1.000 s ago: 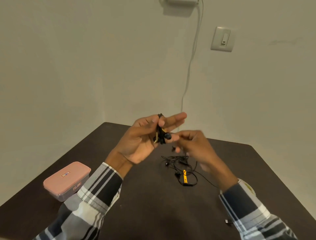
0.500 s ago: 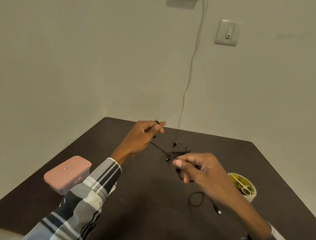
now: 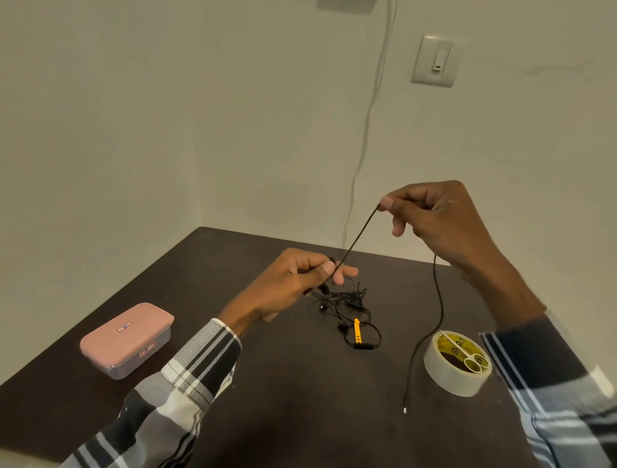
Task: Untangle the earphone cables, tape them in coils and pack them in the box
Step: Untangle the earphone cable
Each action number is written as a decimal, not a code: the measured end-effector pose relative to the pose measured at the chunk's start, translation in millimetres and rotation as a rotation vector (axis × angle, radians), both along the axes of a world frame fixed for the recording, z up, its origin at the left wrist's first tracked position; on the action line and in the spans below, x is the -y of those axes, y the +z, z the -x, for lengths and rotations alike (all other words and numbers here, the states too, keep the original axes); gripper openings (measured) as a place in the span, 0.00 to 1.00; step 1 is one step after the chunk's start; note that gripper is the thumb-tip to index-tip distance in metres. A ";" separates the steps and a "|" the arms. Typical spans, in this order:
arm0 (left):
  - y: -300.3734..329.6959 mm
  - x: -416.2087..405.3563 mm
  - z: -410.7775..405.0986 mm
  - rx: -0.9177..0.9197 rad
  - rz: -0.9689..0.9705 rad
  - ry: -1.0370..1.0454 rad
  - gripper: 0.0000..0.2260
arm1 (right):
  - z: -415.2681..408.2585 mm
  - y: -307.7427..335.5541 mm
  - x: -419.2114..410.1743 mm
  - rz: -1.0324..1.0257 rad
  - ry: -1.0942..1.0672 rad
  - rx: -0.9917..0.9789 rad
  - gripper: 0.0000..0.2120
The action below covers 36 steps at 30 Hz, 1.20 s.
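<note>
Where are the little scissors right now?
In the head view, the small white scissors rest on top of the tape roll, on the right side of the dark table, just beside the person's right sleeve.

Plain cream walls meet in corner behind dark brown table. White switch on right wall. Pale cord runs down from box at top edge (cut off by frame). Light soft, even.
</note>
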<state>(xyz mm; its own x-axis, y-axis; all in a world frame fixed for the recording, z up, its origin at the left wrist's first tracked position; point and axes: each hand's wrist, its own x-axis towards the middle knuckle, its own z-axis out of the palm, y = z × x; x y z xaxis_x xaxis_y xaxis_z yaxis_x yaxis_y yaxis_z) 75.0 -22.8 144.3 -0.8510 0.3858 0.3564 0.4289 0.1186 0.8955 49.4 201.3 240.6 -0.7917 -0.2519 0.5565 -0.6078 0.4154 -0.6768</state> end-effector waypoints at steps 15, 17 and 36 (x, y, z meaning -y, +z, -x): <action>20.1 -7.8 -1.1 0.164 -0.708 -0.331 0.09 | 3.2 -106.7 46.9 0.136 0.169 0.420 0.10; 22.2 -1.4 6.8 0.147 -0.724 -0.200 0.10 | -8.0 -118.9 48.0 0.131 0.190 0.432 0.14; -4.1 3.0 13.8 0.020 0.056 0.165 0.11 | -63.4 -19.8 -8.6 -0.104 0.033 -0.045 0.06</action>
<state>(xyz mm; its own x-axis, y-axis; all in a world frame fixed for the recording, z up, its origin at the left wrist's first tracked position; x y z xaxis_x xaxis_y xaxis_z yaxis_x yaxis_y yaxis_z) 61.2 -25.8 140.2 -0.9113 0.2587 0.3204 0.3813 0.2359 0.8938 112.9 210.0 220.9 -0.7571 -0.3353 0.5607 -0.6509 0.4614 -0.6029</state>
